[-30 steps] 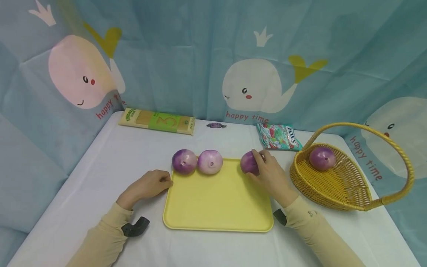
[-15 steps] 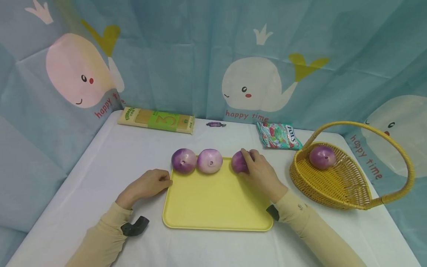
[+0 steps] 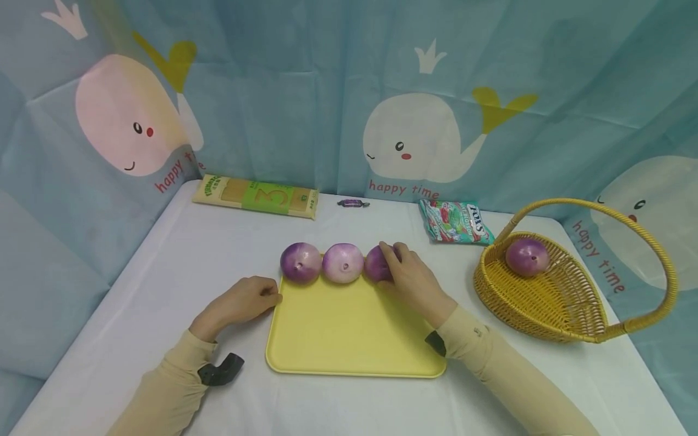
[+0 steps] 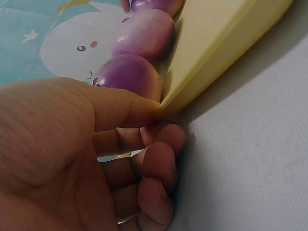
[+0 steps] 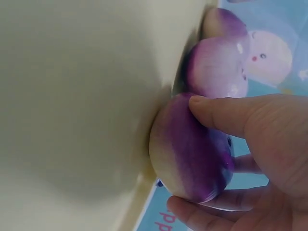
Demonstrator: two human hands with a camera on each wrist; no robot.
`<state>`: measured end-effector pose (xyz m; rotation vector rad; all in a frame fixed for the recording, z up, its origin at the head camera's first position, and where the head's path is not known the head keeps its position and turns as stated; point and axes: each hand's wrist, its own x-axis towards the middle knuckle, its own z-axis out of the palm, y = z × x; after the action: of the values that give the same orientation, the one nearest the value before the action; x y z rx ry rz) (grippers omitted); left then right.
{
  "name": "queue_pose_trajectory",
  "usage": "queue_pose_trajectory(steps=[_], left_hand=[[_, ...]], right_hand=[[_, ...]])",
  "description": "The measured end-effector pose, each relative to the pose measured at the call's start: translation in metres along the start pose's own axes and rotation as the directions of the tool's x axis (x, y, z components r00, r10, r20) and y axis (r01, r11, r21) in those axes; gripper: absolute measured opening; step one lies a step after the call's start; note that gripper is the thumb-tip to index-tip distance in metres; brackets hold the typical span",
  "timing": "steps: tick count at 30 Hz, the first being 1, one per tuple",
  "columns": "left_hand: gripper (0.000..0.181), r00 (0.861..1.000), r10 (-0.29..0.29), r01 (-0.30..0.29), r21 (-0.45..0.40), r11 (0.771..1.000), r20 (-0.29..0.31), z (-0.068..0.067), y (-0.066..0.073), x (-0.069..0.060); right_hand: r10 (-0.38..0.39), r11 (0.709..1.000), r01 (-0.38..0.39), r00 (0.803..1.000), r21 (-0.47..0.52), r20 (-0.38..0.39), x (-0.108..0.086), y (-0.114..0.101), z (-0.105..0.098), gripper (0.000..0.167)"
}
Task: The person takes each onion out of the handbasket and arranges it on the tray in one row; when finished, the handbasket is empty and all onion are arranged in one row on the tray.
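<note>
From the head view: noted a purple vegetable (image 3: 376, 264) at the far edge of a yellow tray (image 3: 354, 333), grasped by the right hand (image 3: 418, 281); placed right next to a pale vegetable (image 3: 343, 264), without confirming contact; could not see the side covered by the fingers. From the left wrist view: found the left hand (image 4: 96, 134) pinching the tray's edge between thumb and forefinger; found the purple vegetable cut off at the top border. From the right wrist view: observed a smooth, glossy skin; judged likely slippery, stiff, fairly light and prone to roll, though unable to verify weight; recommend gripping across the widest part, thumb opposite fingers, much as held now; could not fully trace the fingers passing behind, nor the palm, cropped at the right border.
</note>
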<state>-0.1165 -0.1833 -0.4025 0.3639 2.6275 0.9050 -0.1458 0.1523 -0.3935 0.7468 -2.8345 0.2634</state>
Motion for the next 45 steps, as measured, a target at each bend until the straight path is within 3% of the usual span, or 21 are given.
queue_pose_trajectory(steps=[7, 14, 18, 21, 24, 27, 31, 37, 41, 45], left_hand=[[0.024, 1.000, -0.002, 0.003, -0.016, 1.000, 0.013, 0.002, 0.001, 0.001], [0.023, 1.000, -0.003, 0.003, -0.014, 1.000, 0.017, 0.003, 0.002, 0.001], [0.023, 1.000, -0.003, 0.003, -0.009, 1.000, 0.020, 0.004, 0.001, 0.002], [0.023, 1.000, -0.002, 0.003, -0.006, 1.000, 0.024, 0.003, 0.001, 0.001], [0.023, 1.000, -0.005, 0.005, -0.007, 1.000, 0.027, 0.003, 0.000, 0.001], [0.023, 1.000, -0.004, 0.004, 0.000, 1.000, 0.027, 0.002, -0.001, 0.001], [0.024, 1.000, 0.003, -0.003, 0.010, 1.000, 0.022, 0.000, -0.002, 0.002], [0.023, 1.000, 0.012, -0.012, 0.010, 1.000, 0.018, -0.002, -0.004, 0.002], [0.023, 1.000, 0.008, -0.008, -0.001, 1.000, 0.019, -0.002, -0.003, 0.001], [0.023, 1.000, 0.012, -0.012, -0.007, 1.000, 0.022, -0.002, -0.002, 0.000]], right_hand=[[0.000, 1.000, 0.000, 1.000, -0.005, -0.005, -0.002, 0.001, 0.001, 0.078], [0.085, 0.996, -0.086, 0.994, 0.006, 0.062, -0.008, 0.009, -0.014, 0.083], [0.085, 0.996, -0.085, 0.996, -0.004, -0.016, -0.016, 0.028, -0.035, 0.075], [0.090, 0.995, -0.093, 0.991, -0.027, -0.102, -0.023, 0.050, -0.057, 0.058], [0.159, 0.985, -0.166, 0.976, -0.039, -0.146, -0.032, 0.071, -0.083, 0.041], [0.244, 0.967, -0.251, 0.961, -0.041, -0.127, -0.041, 0.093, -0.106, 0.030], [0.371, 0.927, -0.371, 0.929, -0.055, -0.004, -0.051, 0.127, -0.127, 0.029], [0.517, 0.856, -0.509, 0.838, -0.096, 0.173, -0.060, 0.173, -0.134, 0.050], [0.561, 0.823, -0.560, 0.772, -0.099, 0.298, -0.062, 0.193, -0.130, 0.068], [0.538, 0.825, -0.559, 0.729, -0.085, 0.422, -0.064, 0.203, -0.124, 0.074]])
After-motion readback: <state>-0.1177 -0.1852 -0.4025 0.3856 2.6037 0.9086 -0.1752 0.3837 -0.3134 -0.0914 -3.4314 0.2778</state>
